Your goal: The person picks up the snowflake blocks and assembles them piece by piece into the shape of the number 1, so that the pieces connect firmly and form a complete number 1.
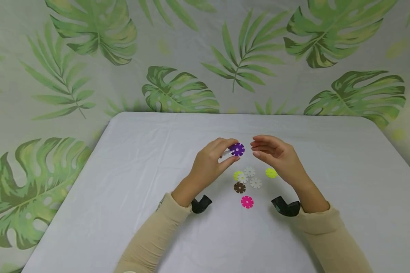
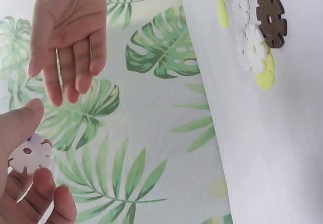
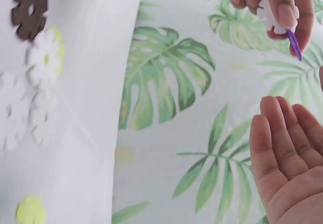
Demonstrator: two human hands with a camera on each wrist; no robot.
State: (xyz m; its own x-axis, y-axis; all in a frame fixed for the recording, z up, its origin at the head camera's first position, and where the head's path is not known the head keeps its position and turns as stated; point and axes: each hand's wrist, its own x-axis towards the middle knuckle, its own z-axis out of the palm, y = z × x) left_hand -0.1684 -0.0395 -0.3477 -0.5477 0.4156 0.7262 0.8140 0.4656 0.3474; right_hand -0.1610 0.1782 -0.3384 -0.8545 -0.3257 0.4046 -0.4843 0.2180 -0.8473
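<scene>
Above the table, my left hand (image 1: 210,159) pinches a purple notched disc (image 1: 238,149) joined to a white notched disc (image 2: 31,154). In the right wrist view the purple disc (image 3: 294,45) shows edge-on, slotted into the white disc (image 3: 272,16). My right hand (image 1: 276,153) hovers just to the right of the joined discs, its fingers relaxed and holding nothing; the left wrist view shows its bare palm (image 2: 73,37). On the table below the hands lie several loose discs: a brown disc (image 1: 239,187), a pink disc (image 1: 247,202), a yellow disc (image 1: 271,173) and a white disc (image 1: 256,182).
A second yellow disc (image 1: 237,175) lies partly under a white disc (image 1: 242,178), with another white disc (image 1: 249,172) beside them. White cloth covers the table (image 1: 123,182). A leaf-patterned curtain (image 1: 177,45) hangs behind it. Black wrist mounts (image 1: 286,207) jut out below the sleeves.
</scene>
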